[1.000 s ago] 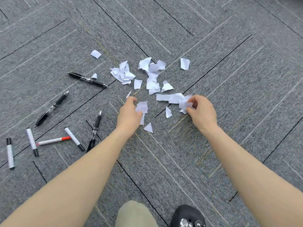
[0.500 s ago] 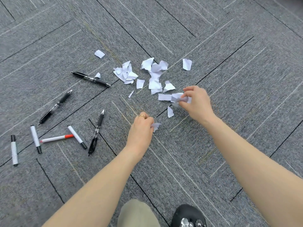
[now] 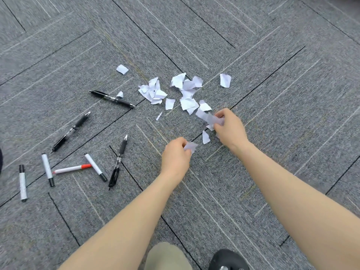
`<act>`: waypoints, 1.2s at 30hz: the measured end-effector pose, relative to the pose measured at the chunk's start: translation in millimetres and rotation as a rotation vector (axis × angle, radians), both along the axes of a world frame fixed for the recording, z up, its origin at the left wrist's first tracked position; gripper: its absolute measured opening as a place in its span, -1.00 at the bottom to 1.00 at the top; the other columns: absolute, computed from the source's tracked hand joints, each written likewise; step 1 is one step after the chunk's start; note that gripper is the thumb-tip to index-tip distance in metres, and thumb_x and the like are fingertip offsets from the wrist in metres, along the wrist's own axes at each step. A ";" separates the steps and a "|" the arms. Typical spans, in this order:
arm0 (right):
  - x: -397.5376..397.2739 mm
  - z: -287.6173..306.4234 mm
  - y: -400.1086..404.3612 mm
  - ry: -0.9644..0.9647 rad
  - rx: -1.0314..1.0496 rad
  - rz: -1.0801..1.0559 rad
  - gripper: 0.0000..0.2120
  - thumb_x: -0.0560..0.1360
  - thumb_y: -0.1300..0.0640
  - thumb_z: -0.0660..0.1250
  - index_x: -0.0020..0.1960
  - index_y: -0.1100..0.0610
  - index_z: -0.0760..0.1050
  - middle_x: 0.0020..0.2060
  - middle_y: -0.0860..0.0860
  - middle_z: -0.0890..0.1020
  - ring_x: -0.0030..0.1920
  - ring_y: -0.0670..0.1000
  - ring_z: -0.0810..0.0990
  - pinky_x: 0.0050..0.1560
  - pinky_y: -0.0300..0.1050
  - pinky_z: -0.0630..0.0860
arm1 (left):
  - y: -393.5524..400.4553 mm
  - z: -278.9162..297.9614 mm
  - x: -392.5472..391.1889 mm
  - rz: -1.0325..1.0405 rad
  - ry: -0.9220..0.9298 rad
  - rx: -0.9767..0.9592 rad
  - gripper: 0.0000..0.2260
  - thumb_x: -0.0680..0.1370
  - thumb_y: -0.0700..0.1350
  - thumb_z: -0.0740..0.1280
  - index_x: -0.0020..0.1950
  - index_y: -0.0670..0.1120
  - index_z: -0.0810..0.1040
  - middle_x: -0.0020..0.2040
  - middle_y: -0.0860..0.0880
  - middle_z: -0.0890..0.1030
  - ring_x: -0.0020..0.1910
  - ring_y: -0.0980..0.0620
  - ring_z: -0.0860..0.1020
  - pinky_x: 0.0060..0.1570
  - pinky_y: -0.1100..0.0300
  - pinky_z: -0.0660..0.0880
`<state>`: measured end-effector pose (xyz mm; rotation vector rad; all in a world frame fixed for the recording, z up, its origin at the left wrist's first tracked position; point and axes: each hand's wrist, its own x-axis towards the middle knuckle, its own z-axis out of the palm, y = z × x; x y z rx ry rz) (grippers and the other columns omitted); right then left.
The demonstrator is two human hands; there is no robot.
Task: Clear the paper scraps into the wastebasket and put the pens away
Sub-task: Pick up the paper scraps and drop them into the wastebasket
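White paper scraps lie scattered on the grey carpet, mostly in a loose pile ahead of me. My left hand is closed around a few scraps, one corner sticking out at the thumb. My right hand pinches a bunch of scraps lifted just off the floor at the pile's near edge. One scrap lies between the hands. To the left lie three black pens, three white markers with black caps and a red-capped pen. No wastebasket is in view.
Grey carpet tiles with dark seams cover the floor. Stray scraps lie apart from the pile at the far left and far right. My knee and a black shoe show at the bottom edge.
My left hand moved nearer with scraps gathered in it and now holds them closed. My right hand lifted its bunch of scraps from the pile's near edge.
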<state>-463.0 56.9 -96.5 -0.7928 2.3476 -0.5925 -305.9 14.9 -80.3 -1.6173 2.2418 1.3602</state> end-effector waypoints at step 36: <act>43.2 30.9 -57.2 -0.710 -0.330 -0.492 -0.75 0.42 0.34 0.39 -0.32 0.14 0.38 -0.33 0.03 0.49 -0.25 0.00 0.41 -0.15 -0.13 0.39 | -55.6 37.1 82.4 0.380 0.226 0.029 -0.77 0.52 -0.25 0.30 -0.30 -0.06 0.36 -0.36 0.02 0.37 -0.39 0.10 0.29 -0.43 0.33 0.25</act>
